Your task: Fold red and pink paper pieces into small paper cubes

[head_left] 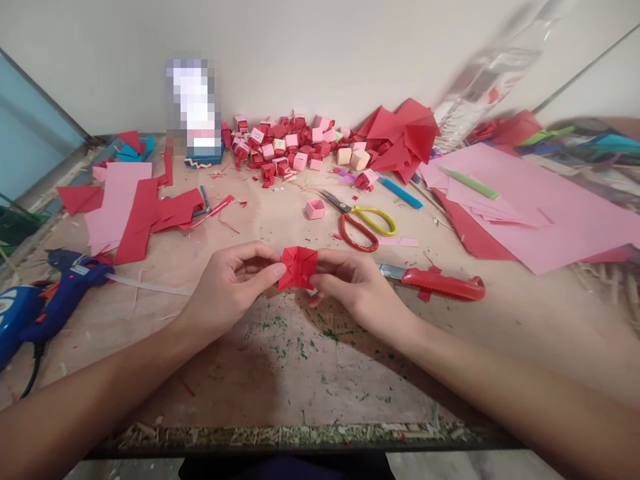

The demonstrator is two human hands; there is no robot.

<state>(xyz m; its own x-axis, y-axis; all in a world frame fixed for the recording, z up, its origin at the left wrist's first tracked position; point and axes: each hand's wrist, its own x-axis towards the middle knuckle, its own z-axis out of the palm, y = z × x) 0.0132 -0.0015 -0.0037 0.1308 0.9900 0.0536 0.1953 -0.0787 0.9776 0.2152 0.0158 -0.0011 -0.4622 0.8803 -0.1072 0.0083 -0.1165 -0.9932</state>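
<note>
A small folded piece of red paper (299, 267) is held just above the worktable (280, 360), pinched between both hands. My left hand (231, 283) grips its left edge with thumb and fingers closed. My right hand (356, 285) grips its right edge, fingers curled round it. The paper shows creases and looks partly shaped into a little box. A finished pink paper box (315, 209) sits alone on the table just beyond it.
A heap of small red and pink paper boxes (285, 147) lies at the back. Scissors (361, 222) and a red utility knife (440, 283) lie to the right, a blue glue gun (55, 293) to the left. Pink paper sheets (530, 207) and red paper sheets (145, 213) flank the middle.
</note>
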